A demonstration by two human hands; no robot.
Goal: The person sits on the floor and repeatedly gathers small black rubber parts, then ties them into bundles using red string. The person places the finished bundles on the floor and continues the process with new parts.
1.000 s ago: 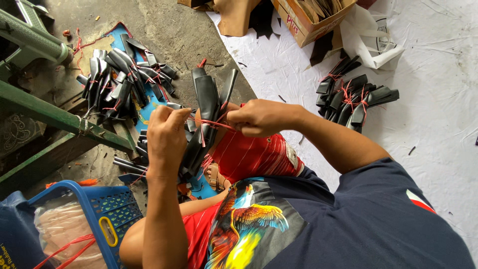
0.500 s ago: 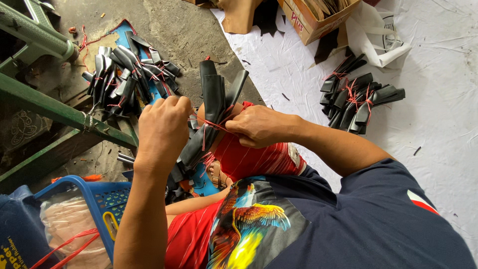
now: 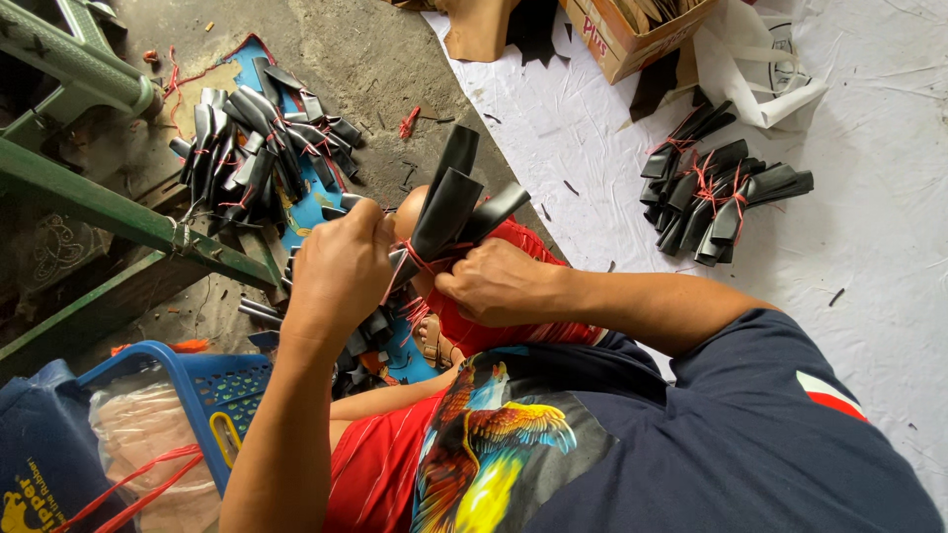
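A bundle of black curved strips (image 3: 456,202) stands up between my hands over my knee, with red string (image 3: 420,262) wound around its lower part. My left hand (image 3: 341,271) grips the bundle's base from the left, fingers closed on the strips. My right hand (image 3: 499,281) is closed at the base from the right, pinching the red string. More loose black strips (image 3: 370,331) lie under my left hand, partly hidden by it.
A pile of tied black strip bundles (image 3: 262,143) lies on the floor at the left beside a green metal frame (image 3: 118,212). Another tied pile (image 3: 716,197) rests on the white sheet (image 3: 869,257). A blue basket (image 3: 188,385) sits lower left, a cardboard box (image 3: 637,30) at top.
The bundle has been raised and turned more upright between my hands. My left hand has shifted down to its base, and the red string is now pulled tight around it.
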